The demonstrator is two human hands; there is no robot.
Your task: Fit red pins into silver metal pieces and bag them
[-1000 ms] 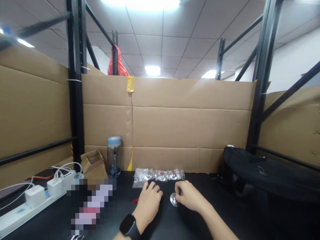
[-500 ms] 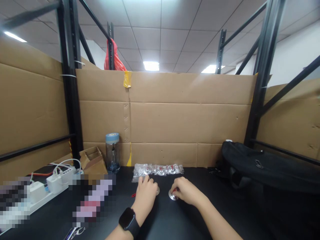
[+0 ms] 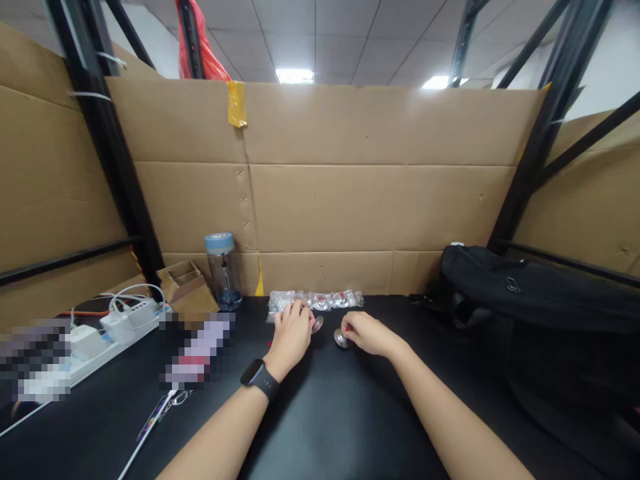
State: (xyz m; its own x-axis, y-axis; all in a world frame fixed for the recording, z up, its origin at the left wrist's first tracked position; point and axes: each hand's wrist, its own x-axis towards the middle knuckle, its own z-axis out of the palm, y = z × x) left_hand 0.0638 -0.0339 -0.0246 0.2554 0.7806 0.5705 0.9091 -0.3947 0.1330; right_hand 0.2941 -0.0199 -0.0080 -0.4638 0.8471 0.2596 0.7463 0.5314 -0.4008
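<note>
My right hand (image 3: 367, 333) pinches the red part on top of a small shiny metal disc (image 3: 341, 339), which looks like a little cymbal, low over the black table or resting on it. To its left, my left hand (image 3: 294, 333), with a dark watch on the wrist, has its fingers curled down around a second metal disc (image 3: 318, 324). That disc is tilted, and only its right edge shows beside the fingers. A bit of red cord (image 3: 271, 344) pokes out left of this hand. Just behind the hands lies a row of clear plastic packets (image 3: 325, 301) holding similar silvery discs.
A blue-lidded bottle (image 3: 223, 273) and an open cardboard box (image 3: 187, 287) stand at the back left. Nearer are a white power strip (image 3: 127, 337) and a blurred-out flat item. A black bag (image 3: 525, 300) fills the right side. Cardboard walls enclose the table.
The camera view has tipped downward, so more of both forearms shows. The disc at my left hand is more tilted. My right hand keeps its pinch on the other disc.
</note>
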